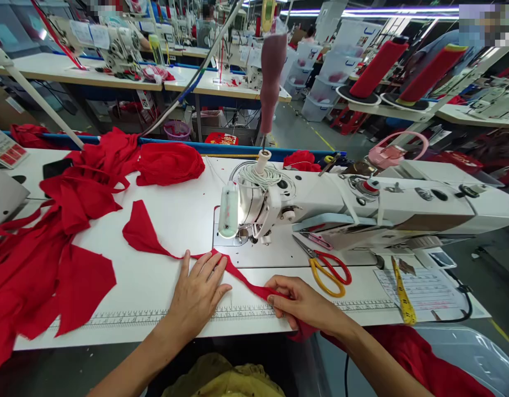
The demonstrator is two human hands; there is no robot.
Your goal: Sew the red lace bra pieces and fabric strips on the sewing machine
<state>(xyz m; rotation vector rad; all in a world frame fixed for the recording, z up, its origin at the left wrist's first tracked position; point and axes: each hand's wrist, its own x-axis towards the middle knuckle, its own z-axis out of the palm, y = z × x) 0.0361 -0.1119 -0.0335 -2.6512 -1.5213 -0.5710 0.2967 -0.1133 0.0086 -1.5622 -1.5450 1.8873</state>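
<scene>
A narrow strip of red fabric runs across the white sewing table in front of the sewing machine. My left hand lies flat on the table with fingers spread, its fingertips on the strip. Pinched in my right hand is the strip's right part, which drops over the table's front edge. The strip's wider end rests to the left of the machine's needle area. Right of the needle area lie scissors with one yellow and one red handle.
A pile of red fabric covers the table's left side, beside a folded red bundle. A tape measure lies over a written sheet at right. A clear plastic bin with red fabric stands below. Red thread cones stand behind.
</scene>
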